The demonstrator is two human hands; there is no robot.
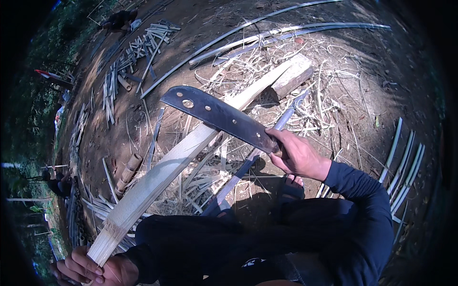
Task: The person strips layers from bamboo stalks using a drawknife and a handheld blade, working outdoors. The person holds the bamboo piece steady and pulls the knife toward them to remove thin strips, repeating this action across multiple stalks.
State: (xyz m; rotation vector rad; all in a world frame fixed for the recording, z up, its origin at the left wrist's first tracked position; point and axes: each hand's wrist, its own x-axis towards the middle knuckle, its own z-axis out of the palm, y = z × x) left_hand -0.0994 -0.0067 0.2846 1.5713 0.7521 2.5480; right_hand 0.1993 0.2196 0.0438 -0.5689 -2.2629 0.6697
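1. The long, flat, pale slat of wood or bamboo [160, 174] spans the space ahead of the person, its far end at the short, thick wooden log [292, 83]. Whether it rests firmly there I can't make out; a loose seat could let it roll or skid under a push.
2. The black, flat metal blade with round holes [224, 119] crosses above the slat's middle stretch; I can't tell if they touch. If it glances off, perhaps from a bad angle, it could swing toward a knee.
3. The slat's long axis runs slantwise: near end low at the person's left, far end pointing forward and right to the log. The blade lies across that line, tip forward and left.
4. The left hand [90, 270] has its fingers clamped on the slat's near end. Should the blade slide down the slat, they'd be in its path.
5. The right hand [303, 155] has its fingers wrapped round the blade's near end.
6. Beyond, thin, pale, curled shavings [329, 107] litter the brown earth around the log.
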